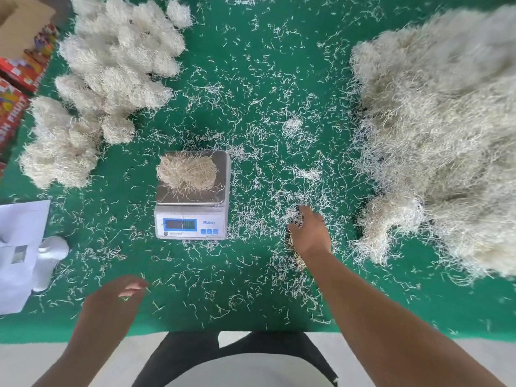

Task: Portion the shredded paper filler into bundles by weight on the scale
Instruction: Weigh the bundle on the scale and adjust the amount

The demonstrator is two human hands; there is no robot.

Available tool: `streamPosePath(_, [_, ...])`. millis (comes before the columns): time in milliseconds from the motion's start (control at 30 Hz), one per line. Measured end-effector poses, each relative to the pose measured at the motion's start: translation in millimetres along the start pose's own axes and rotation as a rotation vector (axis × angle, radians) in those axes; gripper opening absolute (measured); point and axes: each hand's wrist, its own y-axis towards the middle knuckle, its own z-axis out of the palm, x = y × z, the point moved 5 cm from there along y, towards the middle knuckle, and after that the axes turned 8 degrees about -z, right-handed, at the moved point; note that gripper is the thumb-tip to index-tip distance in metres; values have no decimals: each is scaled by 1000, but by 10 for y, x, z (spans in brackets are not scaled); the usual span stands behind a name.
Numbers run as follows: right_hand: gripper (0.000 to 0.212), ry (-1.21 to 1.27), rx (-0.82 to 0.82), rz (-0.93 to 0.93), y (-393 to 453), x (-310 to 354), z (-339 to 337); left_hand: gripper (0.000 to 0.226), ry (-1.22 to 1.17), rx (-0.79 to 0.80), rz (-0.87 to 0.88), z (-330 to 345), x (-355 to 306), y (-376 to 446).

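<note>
A small digital scale (pixel 220 166) stands mid-table with a bundle of shredded paper (pixel 186 172) on its steel pan. A big loose heap of shredded paper (pixel 441 129) fills the right side. Several finished bundles (pixel 111 71) lie piled at the left. My right hand (pixel 310 230) reaches down onto loose shreds (pixel 293 213) scattered right of the scale, its fingers curled into a small pinch of them. My left hand (pixel 117 297) hovers low near the table's front edge, fingers loosely curled, a strand or two at its fingertips.
Green felt (pixel 245 79) covers the table and is strewn with stray shreds. White paper sheets (pixel 19 247) and a white object (pixel 53 252) lie at the left front. Colourful cartons (pixel 25 65) and a cardboard box stand at the far left edge.
</note>
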Motion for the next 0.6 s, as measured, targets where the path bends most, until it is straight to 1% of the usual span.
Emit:
streamPosePath(67, [20,-3,-38,-30,0,21,-38,23,0,13,0,-51,96,37])
streamPosePath(100, [14,13,-59,-43,-31,38,-67,24,5,23,3,-71,129,64])
streamPosePath(167, [18,87,-80,-44,-128,99,-137,23,-9,38,2,-134,199,137])
streamPosePath(233, [20,238,-105,-29,-255,196,-289,21,-45,52,8,-206,247,220])
streamPosePath(300, [23,384,-160,-31,-382,337,-530,21,-88,69,24,-262,262,334])
streamPosePath(367, [22,460,-218,-78,-511,578,-806,19,-137,84,8,-318,297,461])
streamPosePath(500, [14,525,-277,-224,-687,1366,-1220,18,-240,117,-21,-375,451,706])
streamPosePath(600, [12,521,-300,-340,-740,2038,-1312,19,-290,142,-20,-376,594,869])
